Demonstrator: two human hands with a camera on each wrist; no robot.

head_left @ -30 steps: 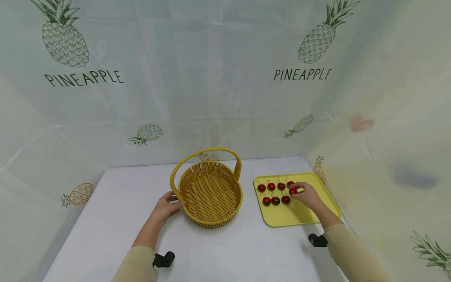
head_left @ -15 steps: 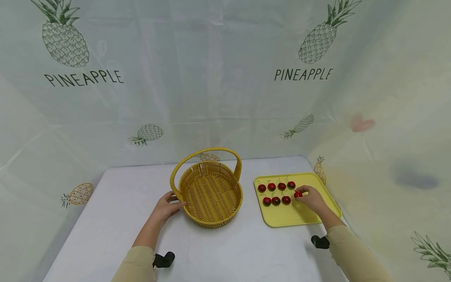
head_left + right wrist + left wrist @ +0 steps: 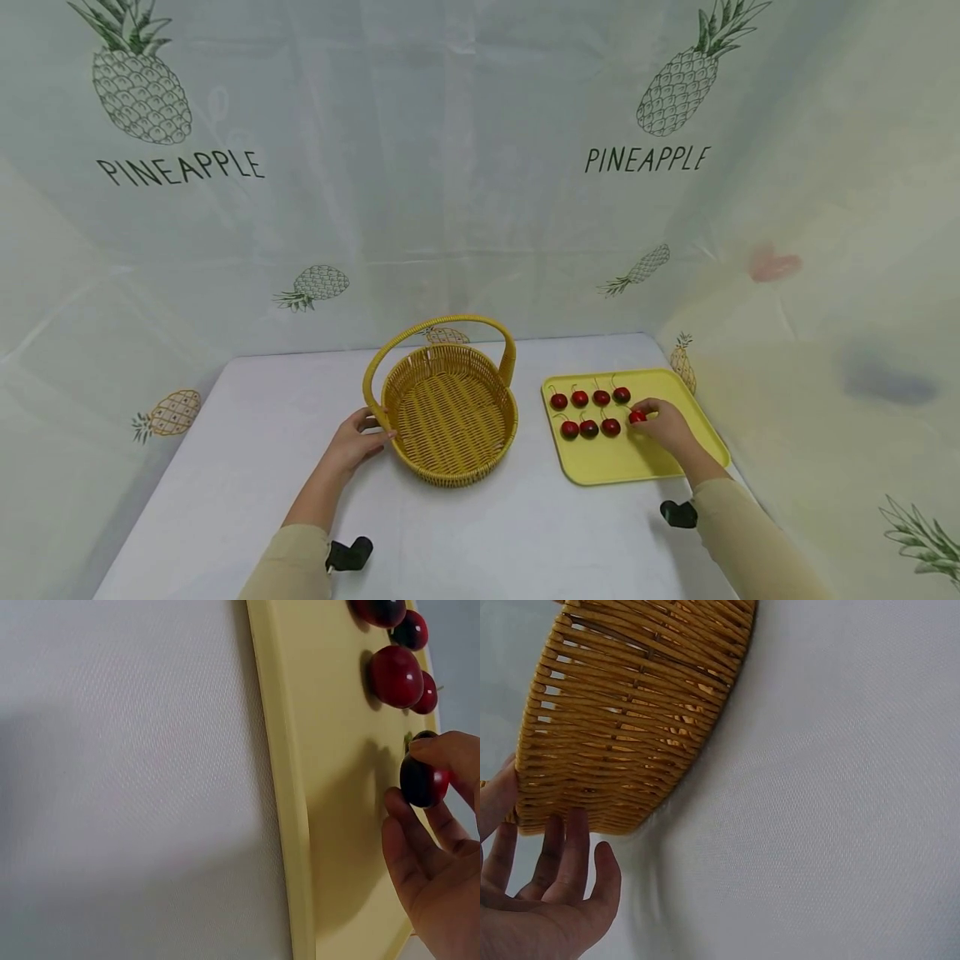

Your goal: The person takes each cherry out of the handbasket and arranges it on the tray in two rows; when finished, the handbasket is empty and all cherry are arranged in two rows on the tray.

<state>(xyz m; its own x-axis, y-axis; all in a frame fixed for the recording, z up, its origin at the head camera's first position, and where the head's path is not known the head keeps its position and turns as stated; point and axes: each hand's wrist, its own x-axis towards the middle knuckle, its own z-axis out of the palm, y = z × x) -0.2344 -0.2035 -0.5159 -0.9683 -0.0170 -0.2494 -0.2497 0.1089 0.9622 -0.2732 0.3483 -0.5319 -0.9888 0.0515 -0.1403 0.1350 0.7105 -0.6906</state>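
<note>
In the head view my right hand [image 3: 667,427] pinches a red cherry [image 3: 637,416] over the yellow tray [image 3: 603,463], at the right end of the near row. Seen from the right wrist, thumb and fingertips hold this dark-and-red cherry [image 3: 425,781] close over the tray. Several other cherries with stems lie in two rows on the tray's left half. My left hand [image 3: 355,443] grips the left side of a round yellow wicker basket [image 3: 450,421], by the foot of its arched handle. In the left wrist view its fingers [image 3: 574,851] lie against the woven outer wall.
A white cloth covers the table [image 3: 480,542], which ends at a pale curtain [image 3: 480,208] printed with pineapples. The basket's tall handle [image 3: 438,321] arches up at the back. The tray has a raised rim and stands near the table's right edge.
My right hand has shifted right and slightly nearer with the cherry, uncovering the last cherry of the far row. The left hand and basket stay as they were.
</note>
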